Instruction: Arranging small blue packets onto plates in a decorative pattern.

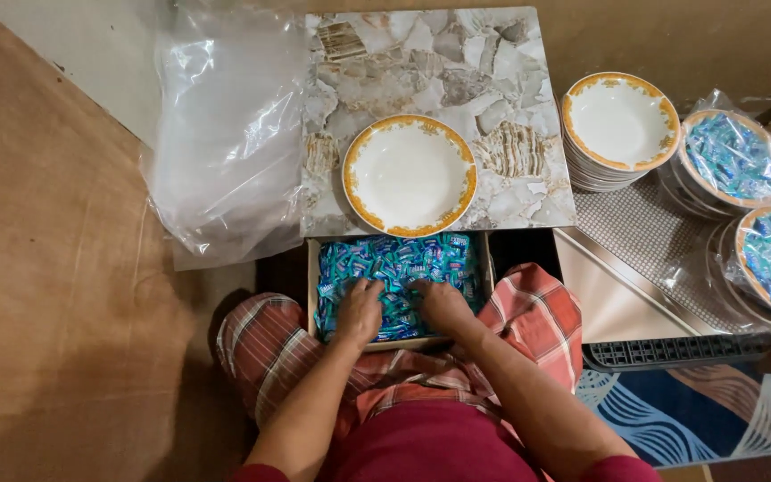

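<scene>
Maroon top w/ short sleeves, red-white plaid wrap, bare forearms.

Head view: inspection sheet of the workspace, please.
Surface: marbled slab on the floor, one empty gold-rimmed plate on it.
Job's things: box of blue candies between the knees.
Clutter: clear bags left of the slab; plate stack and two wrapped candy plates on the right.
Hands: left hand and right hand both in the candies, fingers buried; grip cannot be told.
Cables: nothing seen.
Surroundings: brown floor, grey tray, blue rug.
</scene>
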